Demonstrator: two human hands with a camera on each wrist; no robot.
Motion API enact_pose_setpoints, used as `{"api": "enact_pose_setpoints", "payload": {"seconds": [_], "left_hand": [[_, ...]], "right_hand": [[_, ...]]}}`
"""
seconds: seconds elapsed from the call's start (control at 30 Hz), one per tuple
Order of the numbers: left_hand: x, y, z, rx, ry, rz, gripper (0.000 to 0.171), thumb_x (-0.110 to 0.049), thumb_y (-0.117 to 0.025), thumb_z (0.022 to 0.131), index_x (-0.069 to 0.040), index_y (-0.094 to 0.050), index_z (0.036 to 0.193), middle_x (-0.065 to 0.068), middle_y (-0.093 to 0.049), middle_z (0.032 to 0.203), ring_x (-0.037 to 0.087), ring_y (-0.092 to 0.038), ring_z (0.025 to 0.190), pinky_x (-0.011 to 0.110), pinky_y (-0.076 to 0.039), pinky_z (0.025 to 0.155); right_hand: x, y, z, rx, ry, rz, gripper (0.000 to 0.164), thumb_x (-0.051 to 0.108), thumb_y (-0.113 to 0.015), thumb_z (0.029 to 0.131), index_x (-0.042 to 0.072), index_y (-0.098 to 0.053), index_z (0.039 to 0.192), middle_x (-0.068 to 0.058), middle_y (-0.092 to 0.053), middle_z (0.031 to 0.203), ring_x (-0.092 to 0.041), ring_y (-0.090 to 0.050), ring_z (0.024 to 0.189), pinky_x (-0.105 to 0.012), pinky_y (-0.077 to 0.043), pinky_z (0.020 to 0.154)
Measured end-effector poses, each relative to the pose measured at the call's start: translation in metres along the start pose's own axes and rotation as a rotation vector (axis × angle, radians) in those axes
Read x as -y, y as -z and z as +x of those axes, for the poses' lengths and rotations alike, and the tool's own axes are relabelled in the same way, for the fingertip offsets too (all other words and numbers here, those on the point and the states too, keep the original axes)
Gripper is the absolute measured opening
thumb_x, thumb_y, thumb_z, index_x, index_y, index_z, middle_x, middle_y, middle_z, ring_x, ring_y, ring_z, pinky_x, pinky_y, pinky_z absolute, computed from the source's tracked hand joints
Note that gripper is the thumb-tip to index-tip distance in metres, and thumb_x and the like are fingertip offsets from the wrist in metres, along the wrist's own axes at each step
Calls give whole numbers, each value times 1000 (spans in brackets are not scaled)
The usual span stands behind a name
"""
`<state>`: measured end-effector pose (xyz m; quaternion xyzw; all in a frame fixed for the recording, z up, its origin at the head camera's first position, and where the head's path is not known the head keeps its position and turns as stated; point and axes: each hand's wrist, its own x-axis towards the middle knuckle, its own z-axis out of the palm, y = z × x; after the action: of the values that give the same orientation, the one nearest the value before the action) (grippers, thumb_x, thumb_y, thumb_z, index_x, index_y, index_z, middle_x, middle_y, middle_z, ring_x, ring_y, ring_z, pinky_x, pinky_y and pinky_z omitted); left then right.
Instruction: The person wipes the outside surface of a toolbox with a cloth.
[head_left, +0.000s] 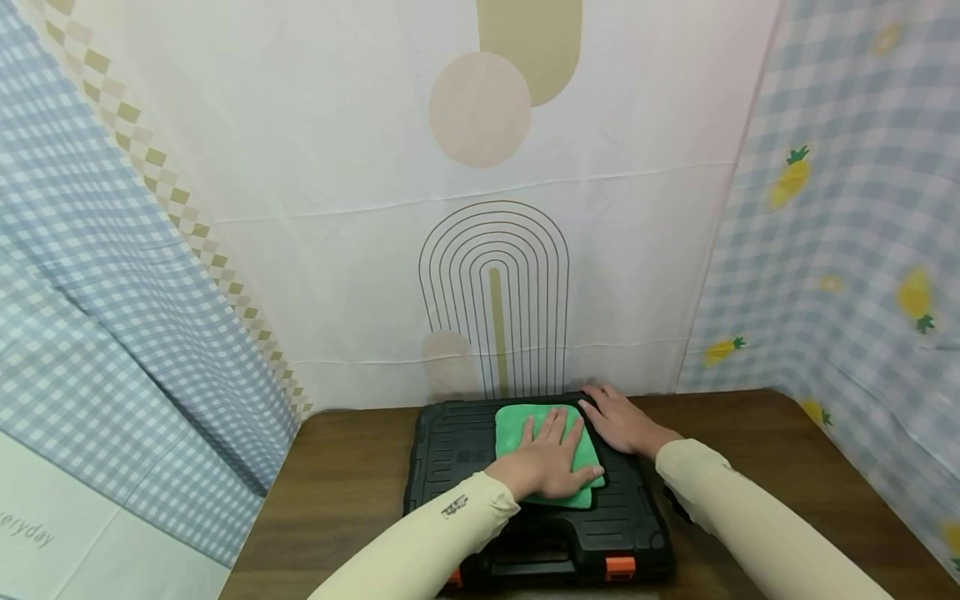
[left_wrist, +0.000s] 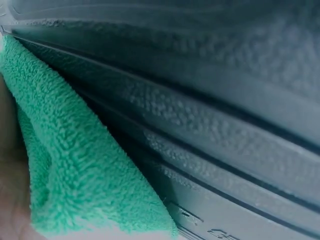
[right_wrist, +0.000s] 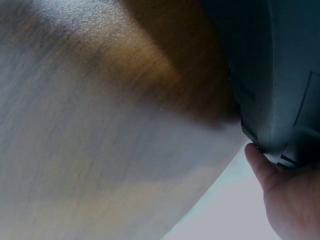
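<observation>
A black plastic tool case (head_left: 450,467) with a front handle and orange latches (head_left: 620,568) lies flat on the table. Spread on its lid is a green cloth (head_left: 512,425), fuzzy in the left wrist view. My left hand (head_left: 546,462) presses the cloth down with fingers extended and spread. At the case's far right corner, my right hand (head_left: 618,421) rests on the edge with its fingers stretched out. The right wrist view shows part of that hand (right_wrist: 295,200) against the side of the case (right_wrist: 295,60).
The brown wooden table (head_left: 337,475) extends to both sides of the case. A white patterned curtain (head_left: 360,292) hangs right behind it. Blue checked cloths hang at the left (head_left: 135,275) and at the right (head_left: 847,275), the right one with pineapples.
</observation>
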<state>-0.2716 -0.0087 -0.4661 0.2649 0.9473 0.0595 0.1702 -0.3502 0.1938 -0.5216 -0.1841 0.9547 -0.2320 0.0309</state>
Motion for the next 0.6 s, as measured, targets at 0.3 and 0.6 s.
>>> {"api": "enact_pose_setpoints", "payload": {"seconds": [0.3,0.6], "left_hand": [[8,-10,8,-41,-30,16,82,-75,-24,99,-31,-2,164,-1,5,173,17,7,156,53,-6,126],[25,1,-8,-44,-112,3,83,-73,-29,100,-29,-5,165,1,1,173,16,3,157,53,-6,126]], "right_hand": [[-2,-2,1,-15,-4,-4,63,47,-28,111,2,-39,155,-30,-42,149,-50,-47,132,-68,-40,103],[0,-2,-1,-23,6,7,65,48,-28,111,2,-39,154,-29,-42,149,-50,-46,132,-69,-40,103]]}}
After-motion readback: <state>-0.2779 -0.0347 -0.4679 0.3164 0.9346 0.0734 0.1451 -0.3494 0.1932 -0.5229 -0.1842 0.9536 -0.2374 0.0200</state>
